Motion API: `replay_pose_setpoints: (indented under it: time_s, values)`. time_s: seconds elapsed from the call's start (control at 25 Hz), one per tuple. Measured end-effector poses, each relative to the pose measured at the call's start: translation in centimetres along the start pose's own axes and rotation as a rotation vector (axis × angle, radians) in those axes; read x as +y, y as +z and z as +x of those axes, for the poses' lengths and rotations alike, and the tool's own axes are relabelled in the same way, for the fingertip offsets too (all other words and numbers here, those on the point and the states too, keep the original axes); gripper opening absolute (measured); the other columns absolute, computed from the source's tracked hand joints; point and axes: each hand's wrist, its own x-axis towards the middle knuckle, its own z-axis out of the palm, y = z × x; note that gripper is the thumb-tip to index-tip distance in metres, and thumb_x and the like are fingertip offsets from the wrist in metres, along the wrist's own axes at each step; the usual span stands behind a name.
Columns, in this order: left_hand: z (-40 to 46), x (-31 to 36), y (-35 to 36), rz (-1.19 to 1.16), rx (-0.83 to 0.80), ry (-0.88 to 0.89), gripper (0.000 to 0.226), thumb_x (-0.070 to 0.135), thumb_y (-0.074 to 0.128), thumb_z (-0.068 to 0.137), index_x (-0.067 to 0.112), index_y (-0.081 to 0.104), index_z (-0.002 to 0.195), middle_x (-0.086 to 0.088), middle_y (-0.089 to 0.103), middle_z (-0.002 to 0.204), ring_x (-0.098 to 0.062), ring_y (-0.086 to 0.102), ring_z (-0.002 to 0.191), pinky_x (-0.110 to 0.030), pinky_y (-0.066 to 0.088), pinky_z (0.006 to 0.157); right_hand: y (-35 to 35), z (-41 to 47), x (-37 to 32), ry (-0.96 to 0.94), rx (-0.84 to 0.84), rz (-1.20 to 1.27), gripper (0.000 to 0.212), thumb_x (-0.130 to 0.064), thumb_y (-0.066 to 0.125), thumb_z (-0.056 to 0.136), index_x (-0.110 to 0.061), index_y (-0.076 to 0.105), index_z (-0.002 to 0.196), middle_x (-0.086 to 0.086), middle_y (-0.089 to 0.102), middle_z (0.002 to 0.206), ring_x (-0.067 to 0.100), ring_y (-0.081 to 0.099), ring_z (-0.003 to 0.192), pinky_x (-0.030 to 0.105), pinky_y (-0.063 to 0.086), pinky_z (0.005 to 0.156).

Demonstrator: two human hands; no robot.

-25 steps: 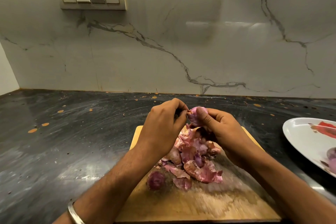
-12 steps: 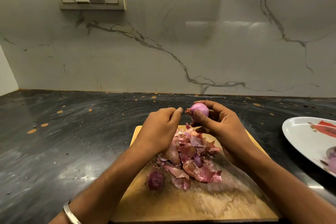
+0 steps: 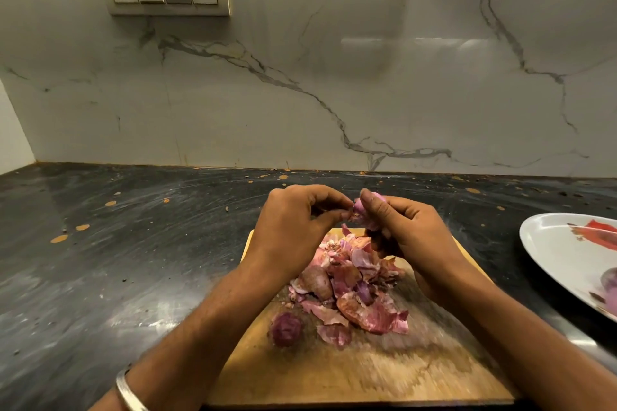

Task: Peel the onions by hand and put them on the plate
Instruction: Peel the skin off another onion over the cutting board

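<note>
Half a second back the left hand (image 3: 293, 230) sat apart from the onion (image 3: 365, 210) with its fingers loosely curled; now I see it closed in again, thumb and forefinger pinching at the loose flap of skin on the onion's left end. Right hand (image 3: 410, 233) holds the onion as before, thumb over the top, fingers wrapped underneath, raised above the far edge of the cutting board (image 3: 367, 374). My read: another strip is about to come off, so this bulb isn't done and isn't ready for the plate (image 3: 547, 243). The plate sits well to the right on the dark counter (image 3: 117, 260), cut off by the frame edge; a purple shape on it at the right edge is probably a peeled onion, but most of it is out of view, so I can't count what's there. Peel pile (image 3: 360, 284) covers the board centre; one brownish unpeeled bulb (image 3: 317, 280) sits in its left side and a dark purple bulb (image 3: 287, 329) lies just near-left of the heap. Anything else buried under the skins, I can't tell. Most of the held onion is hidden by right-hand fingers, so how much skin remains is unclear. The near board is motion-blurred.
</note>
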Motion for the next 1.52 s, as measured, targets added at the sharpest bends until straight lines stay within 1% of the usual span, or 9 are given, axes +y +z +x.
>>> replay_pose_setpoints:
  time_s: [0.2,0.36,0.56,0.68,0.88,1.12,1.28,1.36,1.52]
  values:
    - [-0.2,0.3,0.2,0.074,0.036,0.102,0.020,0.023,0.075,0.086,0.031,0.077,0.104,0.018,0.074,0.093,0.002,0.068,0.082,-0.027,0.059,0.074,-0.2,0.1,-0.3,0.112,0.008,0.003,0.056,-0.063,0.063,0.084,-0.009,0.067,0.070,0.006,0.057,0.058,0.015,0.050,0.048,0.023,0.040,0.044]
    - [-0.1,0.6,0.1,0.140,0.073,0.255,0.015,0.023,0.073,0.088,0.025,0.078,0.103,0.014,0.073,0.096,-0.001,0.067,0.083,-0.029,0.058,0.071,-0.3,0.1,-0.3,0.178,-0.005,0.009,0.077,-0.071,0.062,0.079,0.006,0.067,0.076,0.010,0.054,0.056,0.016,0.042,0.043,0.023,0.033,0.040]
    - [-0.4,1.0,0.1,0.222,0.110,0.376,0.014,0.027,0.069,0.091,0.025,0.077,0.102,0.013,0.070,0.098,-0.003,0.065,0.082,-0.031,0.056,0.065,-0.3,-0.1,-0.7,0.218,-0.014,0.067,0.065,-0.070,0.058,0.082,-0.006,0.063,0.069,0.009,0.047,0.050,0.014,0.034,0.035,0.020,0.024,0.037]
    - [-0.4,1.2,0.1,0.255,0.099,0.399,0.017,0.028,0.067,0.093,0.026,0.076,0.107,0.013,0.071,0.100,-0.004,0.066,0.083,-0.031,0.056,0.063,-0.4,0.0,-0.7,0.223,-0.019,0.053,0.079,-0.072,0.058,0.078,0.007,0.064,0.083,0.012,0.045,0.053,0.014,0.032,0.034,0.020,0.022,0.038]
    - [-0.5,1.3,0.2,0.253,0.057,0.330,0.011,0.027,0.066,0.094,0.024,0.074,0.102,0.014,0.071,0.098,-0.004,0.066,0.084,-0.033,0.056,0.067,-0.4,-0.1,-0.9,0.226,-0.032,0.025,0.076,-0.072,0.058,0.077,0.003,0.066,0.087,0.013,0.043,0.055,0.014,0.032,0.035,0.021,0.021,0.039]
    - [-0.9,1.8,0.8,0.384,0.076,0.302,0.009,0.023,0.060,0.096,0.017,0.067,0.098,0.005,0.068,0.092,-0.011,0.062,0.072,-0.032,0.054,0.060,-0.1,0.1,-0.3,0.224,-0.042,0.054,0.068,-0.067,0.060,0.082,0.001,0.064,0.078,0.010,0.051,0.048,0.016,0.037,0.034,0.021,0.026,0.036]
    - [-0.9,1.8,1.0,0.307,0.069,0.199,0.008,0.022,0.058,0.096,0.018,0.064,0.100,0.007,0.065,0.094,-0.009,0.059,0.078,-0.031,0.052,0.067,-0.1,0.3,-0.2,0.133,-0.084,0.051,0.049,-0.058,0.062,0.085,-0.010,0.070,0.080,0.014,0.062,0.065,0.018,0.054,0.047,0.025,0.041,0.041]
    - [-1.0,1.6,1.1,0.213,0.050,0.099,0.008,0.023,0.057,0.097,0.020,0.063,0.100,0.010,0.063,0.093,-0.007,0.057,0.080,-0.031,0.051,0.072,-0.1,0.3,-0.1,0.085,-0.100,0.072,0.037,-0.049,0.063,0.088,-0.014,0.075,0.092,0.012,0.068,0.075,0.017,0.061,0.057,0.024,0.048,0.048]
    - [-1.0,1.5,1.3,-0.009,0.040,-0.070,0.008,0.020,0.057,0.098,0.020,0.065,0.099,0.011,0.063,0.084,-0.003,0.060,0.074,-0.017,0.049,0.064,-0.2,0.4,-0.2,0.045,-0.101,0.187,0.036,-0.037,0.070,0.083,-0.018,0.072,0.113,0.014,0.074,0.097,0.022,0.071,0.076,0.025,0.056,0.060]
